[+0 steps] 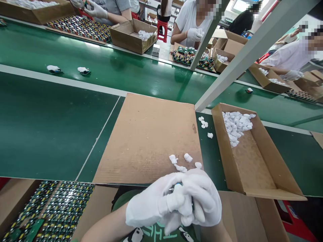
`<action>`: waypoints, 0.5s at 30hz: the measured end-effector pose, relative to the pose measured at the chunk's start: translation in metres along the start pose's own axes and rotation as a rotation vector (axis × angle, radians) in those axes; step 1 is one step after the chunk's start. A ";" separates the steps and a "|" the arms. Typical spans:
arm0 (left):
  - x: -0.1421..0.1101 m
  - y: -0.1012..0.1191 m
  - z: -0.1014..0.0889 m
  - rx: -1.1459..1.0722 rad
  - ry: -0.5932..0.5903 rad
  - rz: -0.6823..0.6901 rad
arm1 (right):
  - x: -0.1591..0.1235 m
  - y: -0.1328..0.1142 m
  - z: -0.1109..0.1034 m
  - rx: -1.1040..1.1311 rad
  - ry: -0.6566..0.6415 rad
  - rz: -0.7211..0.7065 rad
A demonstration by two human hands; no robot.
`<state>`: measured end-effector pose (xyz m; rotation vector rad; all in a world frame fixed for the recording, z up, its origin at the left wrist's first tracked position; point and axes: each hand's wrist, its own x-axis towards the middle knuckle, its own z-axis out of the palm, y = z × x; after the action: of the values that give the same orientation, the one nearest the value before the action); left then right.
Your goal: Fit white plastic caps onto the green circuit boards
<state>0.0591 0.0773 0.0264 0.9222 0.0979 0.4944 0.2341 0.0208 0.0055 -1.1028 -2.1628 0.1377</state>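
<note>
Both hands wear white gloves and meet low in the middle, over the front edge of a flat cardboard sheet (156, 134). My left hand (156, 201) has its fingers curled around a small circuit board (177, 186), of which only a bit shows between the gloves. My right hand (204, 198) is closed over the same board from the other side, so most of it is hidden. Just beyond the fingers, several crumpled white pieces (188, 157) lie on the cardboard.
An open cardboard box (257, 161) at right holds a heap of white pieces (236, 126). Rows of circuit boards (65, 205) lie at lower left. A green conveyor (121, 67) carries small boards with white tops (83, 70). A slanted metal post (242, 64) rises at right; co-workers sit opposite.
</note>
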 end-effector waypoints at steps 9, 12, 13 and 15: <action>-0.005 -0.013 0.006 -0.171 0.273 -0.194 | 0.006 -0.002 0.014 0.199 0.316 -0.111; 0.002 -0.005 0.010 -0.032 0.271 -0.168 | 0.001 -0.002 0.016 0.237 0.309 -0.041; 0.004 -0.003 0.011 0.042 0.259 -0.170 | 0.000 -0.002 0.014 0.225 0.277 -0.003; 0.007 0.000 0.012 0.155 0.269 -0.181 | -0.002 -0.002 0.010 0.171 0.167 0.042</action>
<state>0.0684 0.0718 0.0349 0.9837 0.4649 0.4445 0.2274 0.0204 -0.0025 -1.0250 -1.9420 0.2362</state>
